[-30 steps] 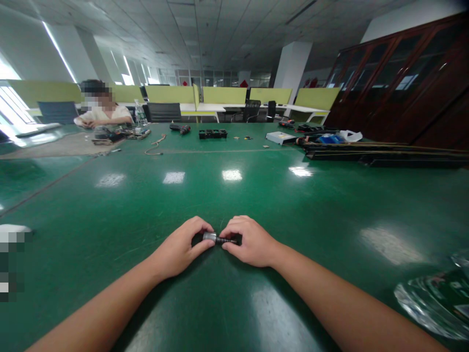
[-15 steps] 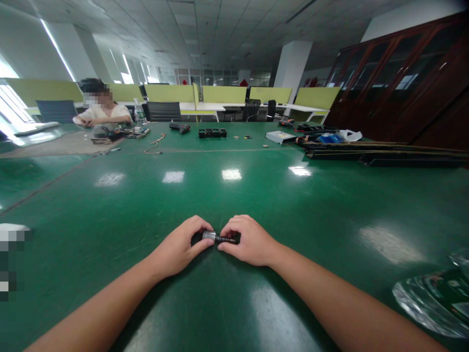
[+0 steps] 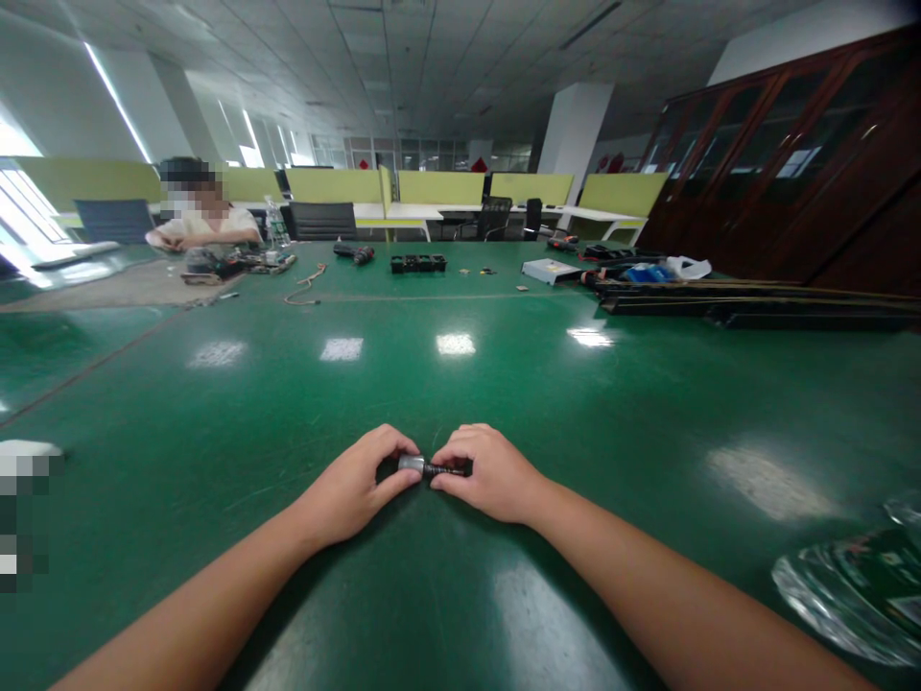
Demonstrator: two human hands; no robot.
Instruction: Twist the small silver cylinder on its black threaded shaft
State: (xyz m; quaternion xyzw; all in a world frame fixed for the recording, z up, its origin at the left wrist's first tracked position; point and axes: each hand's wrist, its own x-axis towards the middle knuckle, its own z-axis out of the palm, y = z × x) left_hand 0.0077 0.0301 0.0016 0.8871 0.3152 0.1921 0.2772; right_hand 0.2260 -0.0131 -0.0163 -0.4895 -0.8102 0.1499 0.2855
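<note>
A small silver metal cylinder [image 3: 411, 464] with a dark ridged shaft [image 3: 440, 470] lies crosswise, low over or on the green table. My left hand [image 3: 350, 488] is closed on the cylinder, thumb in front and fingers behind it. From the other side, my right hand [image 3: 489, 473] has its thumb and fingers curled round the ridged shaft, whose far end points into the palm. A narrow gap separates the two hands, and part of the shaft shows there. The tips of the right fingers behind the shaft are partly hidden.
A clear plastic bottle [image 3: 849, 595] lies at the right front. Further back are a power drill [image 3: 354, 252], a black holder [image 3: 418, 263], a cable [image 3: 305, 286], a silver box [image 3: 551, 271] and long black rails [image 3: 755, 302]. Another person [image 3: 205, 216] sits at the far left.
The right thumb and fingers have shifted very slightly along the ridged shaft. The left hand keeps its hold on the cylinder. The whole view has tipped a little.
</note>
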